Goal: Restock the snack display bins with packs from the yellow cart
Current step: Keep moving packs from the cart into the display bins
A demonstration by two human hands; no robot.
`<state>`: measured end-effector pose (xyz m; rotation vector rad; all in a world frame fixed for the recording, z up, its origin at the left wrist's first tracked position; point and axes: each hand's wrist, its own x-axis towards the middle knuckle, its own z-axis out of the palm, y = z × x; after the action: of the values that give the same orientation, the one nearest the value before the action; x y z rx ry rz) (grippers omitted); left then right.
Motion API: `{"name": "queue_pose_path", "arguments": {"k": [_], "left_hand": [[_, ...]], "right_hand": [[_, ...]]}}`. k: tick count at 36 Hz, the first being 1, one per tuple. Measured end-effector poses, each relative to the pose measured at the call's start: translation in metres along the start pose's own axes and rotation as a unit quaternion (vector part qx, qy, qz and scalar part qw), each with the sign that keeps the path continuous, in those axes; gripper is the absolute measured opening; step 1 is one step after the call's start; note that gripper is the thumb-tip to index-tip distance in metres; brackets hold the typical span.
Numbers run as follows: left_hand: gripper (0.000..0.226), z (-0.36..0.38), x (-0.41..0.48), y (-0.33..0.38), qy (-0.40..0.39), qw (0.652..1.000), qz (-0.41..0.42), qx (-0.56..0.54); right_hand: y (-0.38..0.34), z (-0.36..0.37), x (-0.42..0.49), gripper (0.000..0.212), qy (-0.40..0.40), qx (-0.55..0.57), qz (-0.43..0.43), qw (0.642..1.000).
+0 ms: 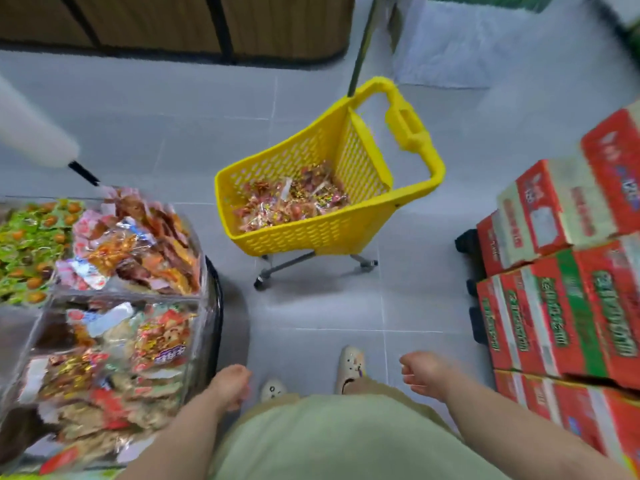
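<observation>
Pale green clothing [329,441] fills the bottom centre of the frame, with two light shoes [350,365] on the grey tiled floor [346,306] just above it. The left hand [230,384] hangs at lower centre-left, close beside the clear display bins [201,327]. It is blurred, but its fingers look loosely curled and hold nothing. The right hand [424,374], at lower centre-right, is likewise loosely curled and empty. The bins at the left edge are heaped with snack packs [138,247] in red, orange and green wrappers. Stacked red cartons [554,323] line the right edge. Farther off, in the middle of the frame, the yellow cart [311,233] stands on its wheels, well apart from both hands. A shallow layer of packs [294,199] lies on its bottom, and its handle [408,129] points toward the upper right. Wooden panelling [145,22] runs along the upper left.
</observation>
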<state>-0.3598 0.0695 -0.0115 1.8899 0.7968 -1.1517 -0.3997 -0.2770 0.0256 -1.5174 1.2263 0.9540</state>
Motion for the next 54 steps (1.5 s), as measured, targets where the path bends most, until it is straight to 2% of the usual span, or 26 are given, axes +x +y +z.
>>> {"name": "queue_pose_path", "arguments": {"k": [5,11,16,21,27,32,36,40,43,47,50,54], "left_hand": [[0.022,0.020,0.004,0.039,0.013,1.000,-0.001,0.004],[0.013,0.038,0.011,0.085,0.006,0.999,0.026,-0.020],[0.018,0.031,0.026,0.110,0.023,1.000,0.010,-0.006],[0.014,0.003,0.050,0.143,0.021,1.000,-0.004,-0.009],[0.014,-0.054,0.085,0.213,0.012,0.999,0.038,0.024],[0.021,-0.102,0.106,0.265,-0.001,0.998,0.053,0.041],[0.013,-0.127,0.120,0.293,0.003,0.997,0.048,0.058],[0.011,-0.139,0.133,0.310,0.011,0.999,0.034,0.030],[0.019,-0.140,0.140,0.317,-0.004,1.000,0.012,0.007],[0.027,-0.135,0.147,0.320,-0.012,0.999,-0.022,-0.032],[0.033,-0.130,0.152,0.320,0.001,0.998,-0.037,-0.057],[0.033,-0.126,0.162,0.322,0.015,0.994,-0.049,-0.095]], "right_hand": [[-0.022,-0.042,0.015,0.001,0.002,0.018,-0.004,1.000],[-0.071,-0.068,0.033,0.010,0.005,0.068,-0.050,0.996],[-0.100,-0.063,0.040,0.015,-0.007,0.074,-0.040,0.996],[-0.121,-0.042,0.050,0.014,-0.013,0.048,-0.017,0.999],[-0.166,-0.013,0.060,0.015,-0.021,0.091,0.002,0.996],[-0.232,0.006,0.058,0.014,-0.001,0.095,-0.030,0.995],[-0.286,0.016,0.056,0.015,-0.004,0.095,-0.060,0.994],[-0.330,0.017,0.056,0.016,-0.003,0.114,-0.081,0.990],[-0.353,0.015,0.064,0.012,-0.011,0.122,-0.068,0.990],[-0.378,0.021,0.083,0.007,-0.022,0.092,-0.054,0.994],[-0.396,0.032,0.100,0.004,-0.032,0.029,-0.064,0.997],[-0.417,0.053,0.131,0.010,-0.055,-0.069,-0.059,0.994]]}}
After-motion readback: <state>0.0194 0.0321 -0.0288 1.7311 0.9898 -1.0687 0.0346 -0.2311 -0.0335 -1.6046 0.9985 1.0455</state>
